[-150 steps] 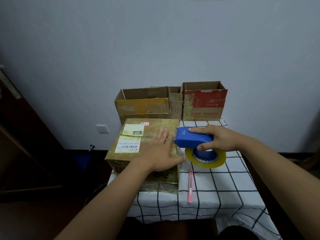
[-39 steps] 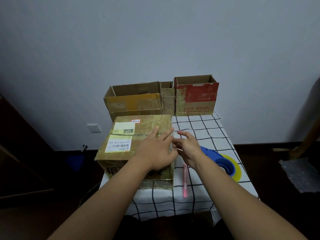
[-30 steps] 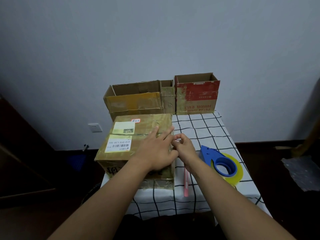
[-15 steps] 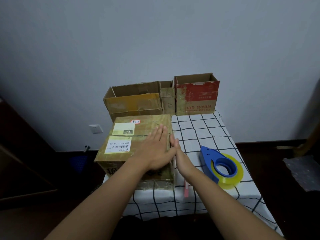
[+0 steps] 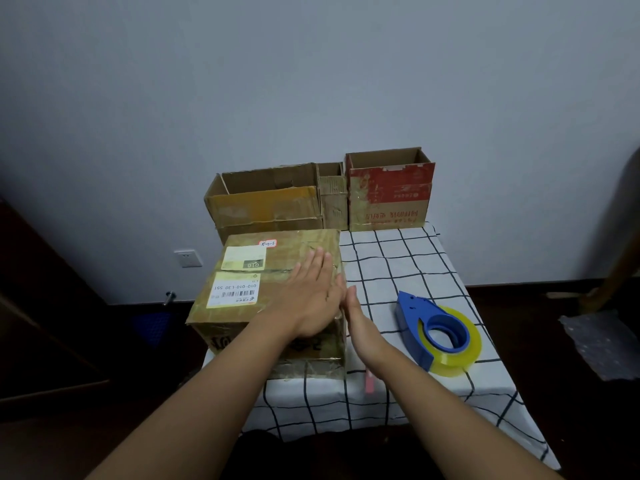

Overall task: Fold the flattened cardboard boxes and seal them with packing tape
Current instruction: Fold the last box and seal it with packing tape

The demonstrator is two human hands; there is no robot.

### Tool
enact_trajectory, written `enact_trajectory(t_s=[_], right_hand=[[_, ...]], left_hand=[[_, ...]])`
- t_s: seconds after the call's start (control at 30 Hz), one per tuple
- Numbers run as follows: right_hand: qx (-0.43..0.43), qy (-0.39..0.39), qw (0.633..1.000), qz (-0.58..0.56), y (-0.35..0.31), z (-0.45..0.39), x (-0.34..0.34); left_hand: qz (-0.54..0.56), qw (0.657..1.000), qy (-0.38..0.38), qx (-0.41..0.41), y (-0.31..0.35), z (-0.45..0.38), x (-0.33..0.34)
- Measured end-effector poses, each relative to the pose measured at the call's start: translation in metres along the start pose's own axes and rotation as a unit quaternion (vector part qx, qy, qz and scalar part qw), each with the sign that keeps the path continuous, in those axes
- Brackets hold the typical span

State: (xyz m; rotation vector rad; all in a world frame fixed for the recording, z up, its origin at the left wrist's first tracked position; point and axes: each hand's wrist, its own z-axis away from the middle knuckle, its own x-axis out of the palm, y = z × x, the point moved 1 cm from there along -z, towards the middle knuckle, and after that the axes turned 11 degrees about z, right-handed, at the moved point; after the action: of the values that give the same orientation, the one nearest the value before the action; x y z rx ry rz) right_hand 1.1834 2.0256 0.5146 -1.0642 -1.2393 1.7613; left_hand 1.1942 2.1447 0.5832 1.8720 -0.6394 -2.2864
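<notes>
small table covered by a white cloth with a black grid [image 5: 408, 268], pushed against a plain pale grey wall [image 5: 311, 81]. closed brown cardboard box with white shipping labels [image 5: 256, 289] sits on the table's left side, overhanging the left edge. left hand [image 5: 311, 299] lies flat on the box top, fingers straight and together. right hand [image 5: 360, 327] stands on edge against the box's right side, fingers straight, holding nothing. blue tape dispenser with a yellowish clear tape roll [image 5: 440, 334] lies on the cloth to the right, apart from both hands. pink utility knife [image 5: 370, 382] on the cloth, mostly hidden under the right wrist. at the wall end: open wide brown cardboard box [image 5: 266, 199], narrow open brown box [image 5: 333, 199], open red-printed cardboard box [image 5: 389, 192], side by side. white wall socket [image 5: 187, 258] low on the wall at left. dark floor, dark furniture at far left.
</notes>
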Motion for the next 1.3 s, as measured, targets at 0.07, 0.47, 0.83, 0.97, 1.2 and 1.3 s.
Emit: enact_trajectory(t_s=[0.07, 0.47, 0.83, 0.97, 1.2, 1.3], right_hand=[[0.006, 0.018, 1.000, 0.010, 0.002, 0.001, 0.003], [-0.024, 0.023, 0.997, 0.071, -0.014, -0.009, -0.010], [0.033, 0.090, 0.993, 0.067, -0.063, -0.080, -0.045], [0.032, 0.056, 0.997, 0.051, -0.059, -0.087, -0.042], [-0.032, 0.126, 0.989, 0.069, -0.076, -0.056, -0.034], [-0.044, 0.164, 0.982, 0.080, -0.076, -0.021, -0.026]], left_hand=[[-0.007, 1.000, -0.001, 0.000, 0.001, 0.001, 0.000], [-0.005, 1.000, 0.026, 0.007, -0.004, 0.001, -0.001], [0.018, 0.922, 0.378, -0.081, 0.006, 0.059, 0.026], [0.304, 0.854, 0.355, -0.228, -0.007, 0.098, 0.060], [0.460, 0.789, 0.365, -0.183, 0.003, 0.109, 0.038], [0.456, 0.780, 0.401, -0.152, -0.008, 0.115, 0.021]])
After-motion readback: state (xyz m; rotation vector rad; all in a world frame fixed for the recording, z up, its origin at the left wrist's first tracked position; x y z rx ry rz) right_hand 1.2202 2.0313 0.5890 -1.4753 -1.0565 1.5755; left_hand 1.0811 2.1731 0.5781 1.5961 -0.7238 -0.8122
